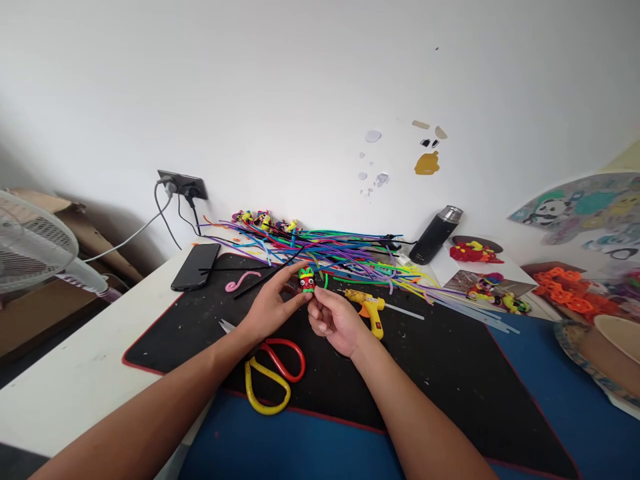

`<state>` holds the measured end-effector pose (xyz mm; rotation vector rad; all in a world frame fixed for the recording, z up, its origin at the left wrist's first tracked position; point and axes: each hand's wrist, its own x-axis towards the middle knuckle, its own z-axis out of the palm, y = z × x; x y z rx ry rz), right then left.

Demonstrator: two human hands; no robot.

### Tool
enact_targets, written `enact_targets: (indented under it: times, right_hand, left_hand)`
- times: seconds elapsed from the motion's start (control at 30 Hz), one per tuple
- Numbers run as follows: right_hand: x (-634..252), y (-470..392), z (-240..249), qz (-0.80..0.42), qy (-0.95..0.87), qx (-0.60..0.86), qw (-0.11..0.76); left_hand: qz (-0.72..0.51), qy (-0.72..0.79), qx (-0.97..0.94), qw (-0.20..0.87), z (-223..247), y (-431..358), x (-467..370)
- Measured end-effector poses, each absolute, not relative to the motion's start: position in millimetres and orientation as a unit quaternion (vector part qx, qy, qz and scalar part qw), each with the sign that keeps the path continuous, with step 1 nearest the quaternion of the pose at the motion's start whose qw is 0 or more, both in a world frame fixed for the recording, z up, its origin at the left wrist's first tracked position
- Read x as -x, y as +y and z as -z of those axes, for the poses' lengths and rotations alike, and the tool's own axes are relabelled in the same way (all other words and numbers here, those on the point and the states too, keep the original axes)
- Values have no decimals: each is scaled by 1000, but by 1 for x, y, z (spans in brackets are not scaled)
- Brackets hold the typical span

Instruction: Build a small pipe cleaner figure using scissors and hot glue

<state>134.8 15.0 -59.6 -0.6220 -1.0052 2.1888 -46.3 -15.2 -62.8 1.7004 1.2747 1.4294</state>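
Observation:
A small pipe-cleaner figure (307, 281) with a red face, round eyes and green and yellow on top is held up over the black mat (425, 373). My left hand (273, 303) pinches it between thumb and fingers from the left. From the right, my right hand (337, 320) is closed, its thumb and index finger at the figure's lower edge. A short green pipe cleaner (327, 281) shows just above the right hand; whether it joins the figure I cannot tell. Below the hands lie scissors (269, 400) with red and yellow handles. To the right rests a yellow glue gun (371, 308).
Many coloured pipe cleaners (340, 250) lie along the wall, with finished small figures (265, 220) behind. A phone (196, 267) and a pink curled pipe cleaner (242, 281) are left. A black thermos (435, 237) stands right, near glue sticks (493, 319). A fan (37, 240) stands far left.

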Motion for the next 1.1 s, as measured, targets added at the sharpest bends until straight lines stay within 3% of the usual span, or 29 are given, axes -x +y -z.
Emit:
enact_targets:
  times: [0.33, 0.63, 1.1]
  right_hand:
    - [-136, 15, 60, -831, -382, 239, 326]
    - [-137, 16, 56, -828, -382, 222, 346]
    - [-135, 14, 55, -813, -405, 242, 342]
  left_hand:
    - [-537, 465, -633, 307, 59, -17, 45]
    - [-610, 355, -445, 551, 54, -11, 56]
    - [-600, 344, -445, 569, 55, -7, 48]
